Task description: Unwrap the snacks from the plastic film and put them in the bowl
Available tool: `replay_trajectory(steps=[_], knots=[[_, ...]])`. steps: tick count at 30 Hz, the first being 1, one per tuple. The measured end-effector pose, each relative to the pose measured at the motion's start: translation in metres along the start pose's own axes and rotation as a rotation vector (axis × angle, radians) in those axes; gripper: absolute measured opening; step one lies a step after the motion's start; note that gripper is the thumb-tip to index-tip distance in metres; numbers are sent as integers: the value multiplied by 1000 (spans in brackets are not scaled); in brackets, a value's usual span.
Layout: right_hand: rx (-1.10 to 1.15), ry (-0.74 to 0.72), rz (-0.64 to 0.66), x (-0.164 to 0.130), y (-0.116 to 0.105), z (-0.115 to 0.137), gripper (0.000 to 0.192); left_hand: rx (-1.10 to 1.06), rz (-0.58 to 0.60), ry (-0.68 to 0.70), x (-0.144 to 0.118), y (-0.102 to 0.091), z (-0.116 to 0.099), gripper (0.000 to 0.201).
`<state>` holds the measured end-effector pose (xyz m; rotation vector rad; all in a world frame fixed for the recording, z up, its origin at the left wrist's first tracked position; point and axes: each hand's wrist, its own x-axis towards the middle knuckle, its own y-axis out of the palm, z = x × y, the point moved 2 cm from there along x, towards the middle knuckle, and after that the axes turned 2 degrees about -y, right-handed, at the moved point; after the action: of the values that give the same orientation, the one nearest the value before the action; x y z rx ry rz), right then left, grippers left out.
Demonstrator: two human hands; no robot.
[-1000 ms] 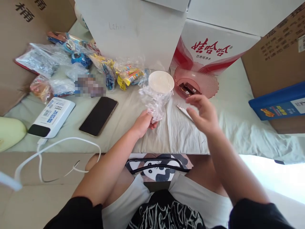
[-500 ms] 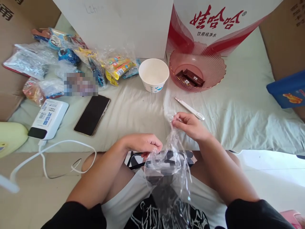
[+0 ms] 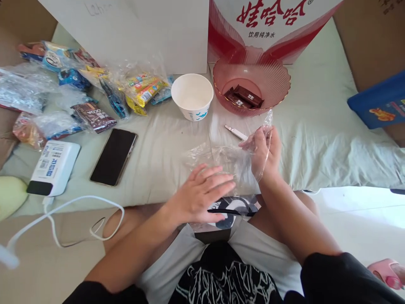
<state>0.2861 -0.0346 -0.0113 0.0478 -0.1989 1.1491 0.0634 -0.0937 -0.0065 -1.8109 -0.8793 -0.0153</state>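
Clear plastic bag [image 3: 228, 158] lies on the pale sheet [image 3: 316, 139], just in front of the paper cup [image 3: 191, 96]. Left hand [image 3: 202, 196] flat, palm down, fingers straight and slightly spread, at the bag's near edge. Right hand [image 3: 264, 152] is covered by the bag's right end; fingers loosely curled under the film, and whether they pinch it cannot be told. White pen-like stick [image 3: 236, 132] lies right of the cup, touching the bag's far edge. Pink bowl [image 3: 278, 84] with dark wrapped bars stands right of the cup.
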Motion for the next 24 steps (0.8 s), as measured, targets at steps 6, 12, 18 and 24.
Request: replay_trajectory(steps=[6,12,18,24], knots=[[84,-10,-19,2,5,0,36,64,150,-57,3,22,-1,12],[119,54,-25,4,-3,2,35,-449,-53,-361,1,-5,22,27],[-57,21,23,9,-10,4,39,-988,-897,-992,1,-45,59,29],[-96,200,231,18,-9,8,57,-1079,-929,-1189,9,-59,72,24]])
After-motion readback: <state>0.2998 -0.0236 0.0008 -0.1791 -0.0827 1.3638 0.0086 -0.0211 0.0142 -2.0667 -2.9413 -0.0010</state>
